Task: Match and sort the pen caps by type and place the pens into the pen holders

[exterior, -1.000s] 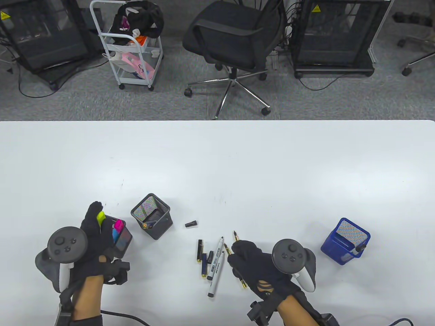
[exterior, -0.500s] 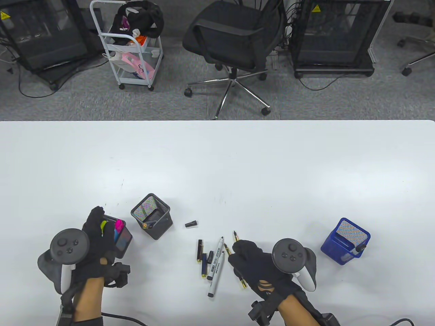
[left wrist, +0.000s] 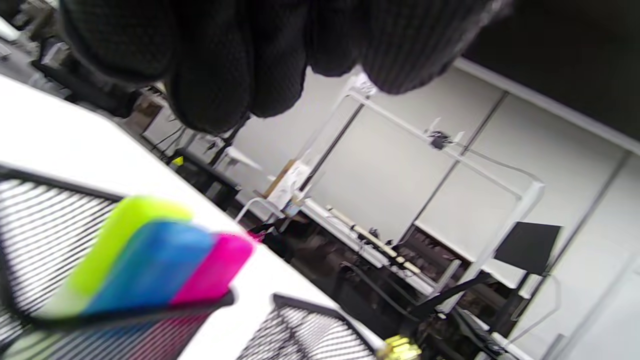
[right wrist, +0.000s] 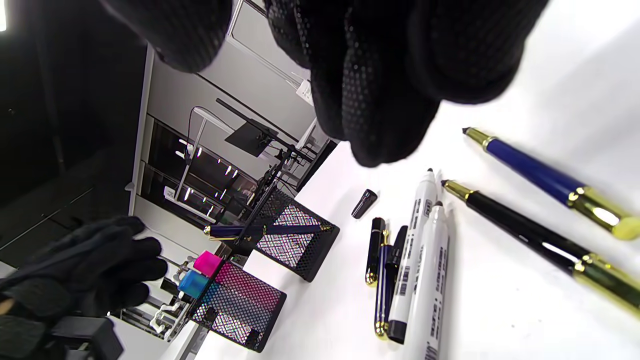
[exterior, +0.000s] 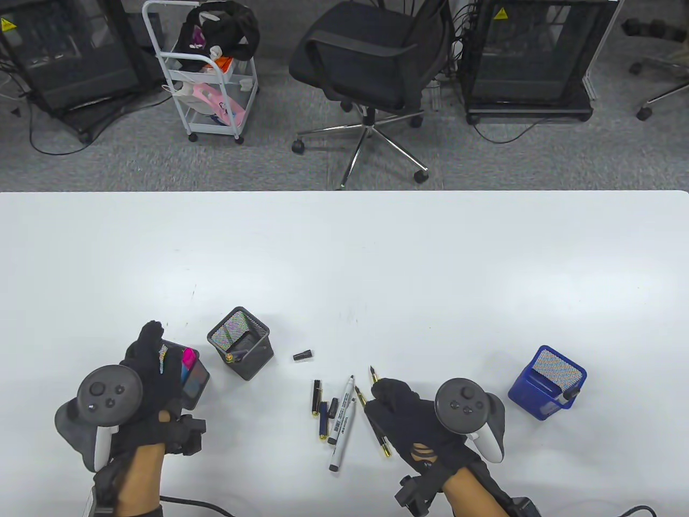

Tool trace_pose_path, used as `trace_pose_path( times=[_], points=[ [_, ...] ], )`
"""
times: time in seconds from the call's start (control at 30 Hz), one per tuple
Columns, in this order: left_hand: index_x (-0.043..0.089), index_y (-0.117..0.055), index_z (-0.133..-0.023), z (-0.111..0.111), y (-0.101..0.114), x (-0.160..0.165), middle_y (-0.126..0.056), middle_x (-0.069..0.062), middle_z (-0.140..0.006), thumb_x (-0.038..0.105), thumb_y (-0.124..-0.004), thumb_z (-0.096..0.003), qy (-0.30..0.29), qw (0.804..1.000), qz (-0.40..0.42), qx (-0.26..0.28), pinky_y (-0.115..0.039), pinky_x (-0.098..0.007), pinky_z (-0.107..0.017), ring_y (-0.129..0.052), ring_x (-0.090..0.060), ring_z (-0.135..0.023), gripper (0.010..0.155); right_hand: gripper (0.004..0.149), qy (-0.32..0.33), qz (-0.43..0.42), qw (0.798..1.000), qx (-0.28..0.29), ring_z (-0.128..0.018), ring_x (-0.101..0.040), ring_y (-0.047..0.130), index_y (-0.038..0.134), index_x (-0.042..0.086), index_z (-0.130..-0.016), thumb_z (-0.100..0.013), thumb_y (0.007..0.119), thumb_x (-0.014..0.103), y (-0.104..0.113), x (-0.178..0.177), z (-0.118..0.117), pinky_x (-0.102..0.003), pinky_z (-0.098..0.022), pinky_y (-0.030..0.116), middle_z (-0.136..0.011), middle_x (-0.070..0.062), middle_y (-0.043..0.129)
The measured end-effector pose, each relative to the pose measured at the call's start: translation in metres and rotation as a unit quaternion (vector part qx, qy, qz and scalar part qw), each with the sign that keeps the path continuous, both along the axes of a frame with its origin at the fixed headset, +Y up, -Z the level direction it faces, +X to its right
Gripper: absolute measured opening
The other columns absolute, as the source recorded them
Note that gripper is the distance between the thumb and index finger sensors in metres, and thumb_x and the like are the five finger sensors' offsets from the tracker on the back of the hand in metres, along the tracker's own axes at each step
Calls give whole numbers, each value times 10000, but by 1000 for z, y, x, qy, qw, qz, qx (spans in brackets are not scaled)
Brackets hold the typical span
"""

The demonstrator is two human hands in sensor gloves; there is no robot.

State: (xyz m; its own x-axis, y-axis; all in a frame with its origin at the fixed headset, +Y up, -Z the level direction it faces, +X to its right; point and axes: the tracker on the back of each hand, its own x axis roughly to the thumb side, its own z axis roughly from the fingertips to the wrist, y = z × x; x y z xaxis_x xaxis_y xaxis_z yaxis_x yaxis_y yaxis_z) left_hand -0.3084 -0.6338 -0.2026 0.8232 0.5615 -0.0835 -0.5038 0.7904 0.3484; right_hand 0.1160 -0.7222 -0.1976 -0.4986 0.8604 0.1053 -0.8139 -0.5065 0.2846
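Note:
My left hand (exterior: 152,347) hovers over the left black mesh holder (exterior: 198,381), fingers loosely curled and holding nothing. In the left wrist view a yellow highlighter (left wrist: 117,235), a blue one and a pink one stand in that holder, below my fingertips (left wrist: 210,95) and apart from them. My right hand (exterior: 386,397) hovers empty over two uncapped fountain pens: a black one (right wrist: 525,232) and a blue one (right wrist: 537,177). Left of them lie two uncapped white markers (exterior: 343,425), a black-and-gold cap (exterior: 316,397), a blue cap (exterior: 323,421) and a black marker cap (exterior: 334,406).
A second black mesh holder (exterior: 240,350) with a fountain pen in it stands right of the highlighter holder. A small black cap (exterior: 303,355) lies alone beyond the markers. A blue mesh holder (exterior: 546,383) at the right has a marker in it.
The yellow highlighter, held above the left holder a second ago, has gone down into it and my left hand has let go. My right hand has barely shifted.

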Motion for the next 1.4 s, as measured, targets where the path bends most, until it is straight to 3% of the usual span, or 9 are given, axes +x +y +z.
trace_pose_path(
  times=[0.17, 0.3, 0.5, 0.6, 0.77, 1.17, 1.4],
  points=[
    [146, -697, -1028, 11, 28, 33, -853, -225, -953, 372, -831, -484, -58, 997, -22, 46, -778, -640, -522, -976, -448, -737, 604, 640, -9, -1, 1000, 4, -548, -314, 1062, 636, 64, -946, -507, 752, 514, 1, 3, 0, -383, -388, 911, -777, -201, 928],
    [137, -740, -1005, 13, 28, 71, -912, -211, -902, 378, -868, -467, -114, 991, -57, 30, -818, -610, -479, -1023, -402, -650, 603, 638, -15, 3, 1000, 9, -549, -313, 1062, 637, 64, -946, -508, 752, 513, 3, 6, 0, -383, -387, 911, -777, -201, 928],
    [99, -827, -932, 12, -13, 133, -1018, -190, -781, 381, -938, -427, -201, 970, -111, -78, -861, -586, -401, -1082, -339, -490, 589, 638, -29, 18, 999, 23, -546, -316, 1062, 637, 62, -945, -507, 754, 511, 5, 10, 0, -383, -386, 911, -776, -201, 929],
    [96, -866, -872, 21, -44, 174, -1068, -170, -703, 396, -963, -407, -248, 942, -183, -135, -887, -571, -356, -1113, -305, -406, 562, 638, -38, 23, 999, 23, -546, -313, 1063, 638, 63, -945, -506, 754, 512, 5, 14, -1, -384, -385, 911, -775, -202, 929],
    [125, -898, -798, 39, -80, 221, -1121, -121, -601, 431, -980, -382, -277, 892, -325, -149, -922, -535, -295, -1150, -241, -299, 522, 640, -46, 26, 998, 19, -545, -317, 1062, 638, 61, -945, -505, 755, 511, 3, 18, -3, -386, -383, 910, -775, -205, 928],
    [94, -874, -838, 55, -116, 247, -1130, -100, -562, 426, -982, -380, -300, 850, -404, -156, -923, -527, -277, -1150, -231, -269, 577, 644, -52, 31, 998, 22, -543, -320, 1062, 639, 60, -944, -504, 756, 515, 4, 21, -3, -387, -382, 910, -773, -207, 929],
    [94, -874, -837, 56, -122, 250, -1127, -113, -569, 433, -983, -378, -290, 851, -406, -162, -923, -526, -268, -1152, -222, -261, 581, 644, -53, 35, 998, 22, -543, -318, 1062, 639, 61, -944, -504, 756, 516, 5, 21, -3, -387, -382, 910, -772, -207, 929]
  ],
)
